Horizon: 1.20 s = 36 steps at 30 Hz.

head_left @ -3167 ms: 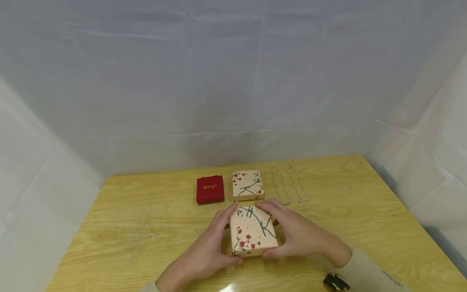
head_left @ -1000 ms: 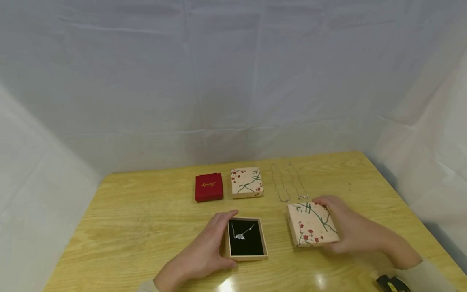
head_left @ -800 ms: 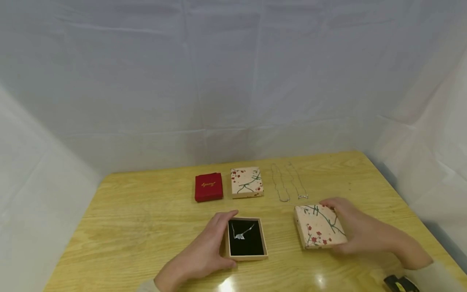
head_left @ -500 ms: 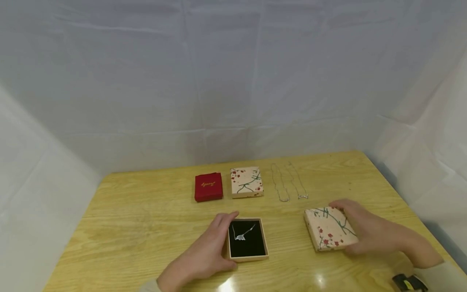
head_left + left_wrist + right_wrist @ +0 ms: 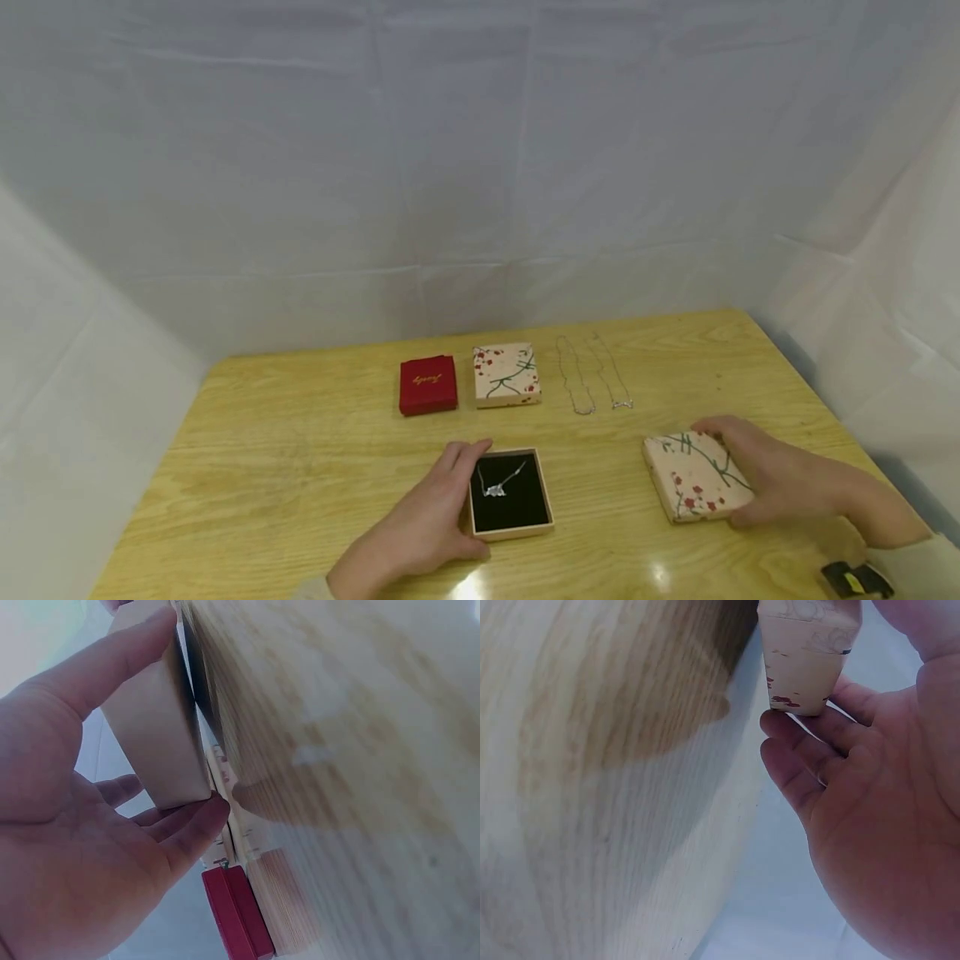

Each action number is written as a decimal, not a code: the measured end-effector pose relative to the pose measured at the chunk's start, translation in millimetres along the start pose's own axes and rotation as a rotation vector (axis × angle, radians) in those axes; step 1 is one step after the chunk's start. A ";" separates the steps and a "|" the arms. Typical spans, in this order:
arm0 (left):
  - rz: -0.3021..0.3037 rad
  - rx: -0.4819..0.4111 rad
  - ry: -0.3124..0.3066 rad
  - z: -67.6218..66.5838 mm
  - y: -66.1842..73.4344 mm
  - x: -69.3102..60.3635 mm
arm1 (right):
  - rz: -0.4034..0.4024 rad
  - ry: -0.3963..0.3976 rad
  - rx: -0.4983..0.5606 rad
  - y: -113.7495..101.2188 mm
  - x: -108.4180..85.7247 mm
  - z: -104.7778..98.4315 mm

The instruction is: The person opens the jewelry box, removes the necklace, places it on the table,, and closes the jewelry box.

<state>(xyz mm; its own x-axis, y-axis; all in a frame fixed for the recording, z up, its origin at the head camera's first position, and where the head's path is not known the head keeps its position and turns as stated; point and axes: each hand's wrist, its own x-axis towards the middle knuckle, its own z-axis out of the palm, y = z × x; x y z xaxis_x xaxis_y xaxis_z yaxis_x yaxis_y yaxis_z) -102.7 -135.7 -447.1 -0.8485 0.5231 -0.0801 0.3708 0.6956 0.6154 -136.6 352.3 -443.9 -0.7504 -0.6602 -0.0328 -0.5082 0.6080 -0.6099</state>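
My left hand point(image 5: 427, 517) grips the open box base point(image 5: 516, 533) by its left side, thumb at the near corner and fingertips at the far one. Inside, a silver necklace point(image 5: 495, 490) lies on a black pad point(image 5: 517, 512). In the left wrist view the pale side wall of the base point(image 5: 154, 724) shows between thumb and fingers. Farther right, my right hand point(image 5: 780, 479) holds the flowered box lid point(image 5: 697, 475) at its right edge, low over the table. The right wrist view shows fingertips under the lid's end point(image 5: 802, 671); whether it touches the table I cannot tell.
Along the back of the wooden table point(image 5: 300, 442) stand a red box point(image 5: 428, 385) with gold lettering and a closed flowered box point(image 5: 506, 375). Two thin silver necklaces point(image 5: 583, 410) point(image 5: 622, 405) lie beside them. White cloth point(image 5: 465, 167) hangs behind and at both sides.
The box was closed between both hands at first; its lid has come off. My right hand has carried the lid rightward and slightly nearer. The left hand and base have barely shifted lately.
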 end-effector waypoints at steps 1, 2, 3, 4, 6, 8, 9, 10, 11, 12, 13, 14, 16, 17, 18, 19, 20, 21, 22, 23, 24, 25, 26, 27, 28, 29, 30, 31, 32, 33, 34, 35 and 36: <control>0.001 0.001 -0.001 0.0 0.0 0.2 | -0.006 0.000 0.006 0.7 -0.4 0.1; 0.002 0.003 -0.002 0.0 0.1 0.4 | -0.011 0.001 0.008 1.5 -0.6 0.4; 0.004 0.005 -0.002 0.0 0.1 0.6 | -0.017 0.002 0.004 2.2 -0.7 0.6; 0.001 0.009 -0.003 0.1 0.3 0.8 | -0.021 0.003 0.002 2.8 -0.7 0.9; 0.001 0.013 -0.001 0.3 0.2 1.1 | -0.034 0.014 -0.030 3.9 -0.7 1.4; -0.002 0.021 -0.001 0.5 0.3 1.2 | -0.044 0.029 -0.079 4.8 -0.5 1.7; -0.003 0.023 -0.002 0.5 0.4 1.3 | -0.047 0.038 -0.106 5.1 -0.5 1.8; -0.005 0.028 -0.002 0.5 0.5 1.3 | -0.043 0.042 -0.126 5.4 -0.6 1.9; -0.004 0.032 -0.001 0.5 0.6 1.4 | -0.040 0.049 -0.150 5.7 -0.7 1.8; -0.004 0.035 0.000 0.4 0.9 1.3 | -0.028 0.047 -0.162 5.9 -1.0 1.6; -0.002 0.038 0.001 0.4 1.1 1.4 | -0.016 0.044 -0.170 6.2 -1.2 1.6; -0.001 0.040 0.002 0.1 1.5 1.2 | -0.002 0.042 -0.178 6.4 -1.5 1.6; 0.001 0.043 0.003 -0.2 1.8 1.3 | 0.024 0.034 -0.179 6.4 -1.7 1.7; 0.002 0.043 0.003 -0.4 2.0 1.4 | 0.033 0.032 -0.181 6.3 -1.7 1.9; 0.002 0.042 0.002 -0.7 2.3 1.4 | 0.037 0.028 -0.178 6.2 -1.6 1.9; 0.003 0.041 0.002 -1.0 2.4 1.5 | 0.038 0.031 -0.185 5.9 -1.4 2.3; 0.002 0.040 0.002 -1.1 2.5 1.4 | 0.041 0.029 -0.188 5.7 -1.4 2.7; 0.002 0.036 0.002 -1.3 2.6 1.4 | 0.040 0.031 -0.191 5.5 -1.4 3.0; 0.001 0.034 0.002 -1.6 2.7 1.4 | 0.038 0.032 -0.200 5.4 -1.5 3.4; 0.001 0.031 0.002 -1.7 2.8 1.2 | 0.039 0.032 -0.205 5.2 -1.7 3.6; 0.001 0.026 0.003 -1.8 2.8 0.9 | 0.040 0.031 -0.207 4.9 -1.9 3.7; -0.001 0.021 0.003 -1.8 2.8 0.7 | 0.047 0.030 -0.202 4.5 -2.2 3.9; -0.003 0.013 0.003 -1.8 2.8 0.5 | 0.051 0.030 -0.199 3.8 -2.5 3.9; -0.005 0.008 0.004 -1.9 2.8 0.2 | 0.052 0.030 -0.190 2.9 -2.6 3.7; -0.007 0.004 0.005 -1.8 2.7 -0.2 | 0.053 0.030 -0.181 1.9 -2.7 3.5; -0.011 -0.003 0.006 -1.7 2.6 -0.5 | 0.046 0.033 -0.175 0.8 -2.7 2.9; -0.016 -0.007 0.009 -1.7 2.3 -0.7 | 0.042 0.041 -0.177 -0.5 -2.5 2.5; -0.020 -0.013 0.013 -1.8 2.1 -1.0 | 0.035 0.051 -0.176 -2.1 -2.0 2.0; -0.024 -0.017 0.017 -1.8 1.6 -1.1 | 0.028 0.063 -0.184 -4.1 -1.2 1.5; -0.027 -0.019 0.021 -1.9 1.1 -1.2 | 0.021 0.073 -0.181 -6.3 0.0 0.8; -0.029 -0.022 0.026 -2.2 0.5 -1.3 | 0.018 0.085 -0.179 -9.0 1.6 0.0; -0.030 -0.024 0.029 -2.4 -0.2 -1.2 | 0.017 0.100 -0.179 -12.2 4.1 -0.8; -0.029 -0.023 0.032 -2.7 -0.9 -1.2 | 0.024 0.116 -0.177 -15.7 7.0 -1.2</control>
<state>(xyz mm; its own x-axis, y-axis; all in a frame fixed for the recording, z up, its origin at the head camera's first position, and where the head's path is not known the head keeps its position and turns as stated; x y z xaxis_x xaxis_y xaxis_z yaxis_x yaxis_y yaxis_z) -103.1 -138.3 -445.5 -0.8705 0.4867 -0.0729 0.3377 0.6985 0.6309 -134.4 338.7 -433.7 -0.8018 -0.5954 0.0518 -0.5479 0.6977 -0.4614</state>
